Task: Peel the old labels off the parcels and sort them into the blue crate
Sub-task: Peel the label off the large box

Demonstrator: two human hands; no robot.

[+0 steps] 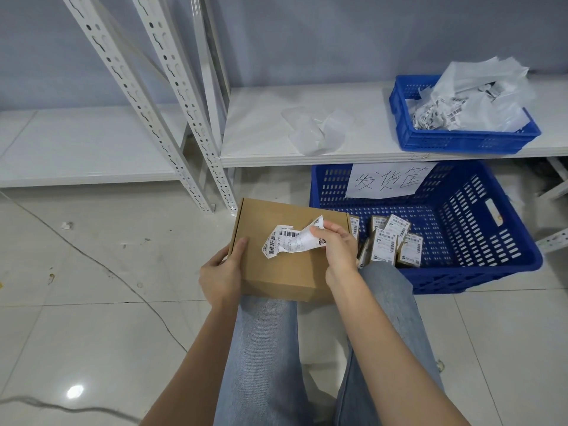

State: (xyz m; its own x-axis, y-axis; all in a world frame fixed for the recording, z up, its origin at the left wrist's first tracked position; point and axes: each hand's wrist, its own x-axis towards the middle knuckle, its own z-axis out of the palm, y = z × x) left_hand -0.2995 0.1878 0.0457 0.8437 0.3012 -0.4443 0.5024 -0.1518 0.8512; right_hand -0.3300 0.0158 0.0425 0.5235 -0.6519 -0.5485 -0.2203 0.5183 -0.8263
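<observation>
A brown cardboard parcel (276, 269) rests on my knees. My left hand (222, 272) grips its left edge, thumb on top. My right hand (336, 245) pinches a crumpled white barcode label (289, 239), partly lifted off the parcel's top and still stuck at its left end. To the right on the floor stands a large blue crate (479, 229) with a handwritten paper sign; several small labelled parcels (390, 241) lie inside it.
A white shelf (276, 130) runs behind, carrying loose clear film (316, 130) and a small blue basket (461, 139) full of torn labels and plastic. White slotted shelf posts (172, 118) stand to the left. A thin cable (92, 256) crosses the tiled floor.
</observation>
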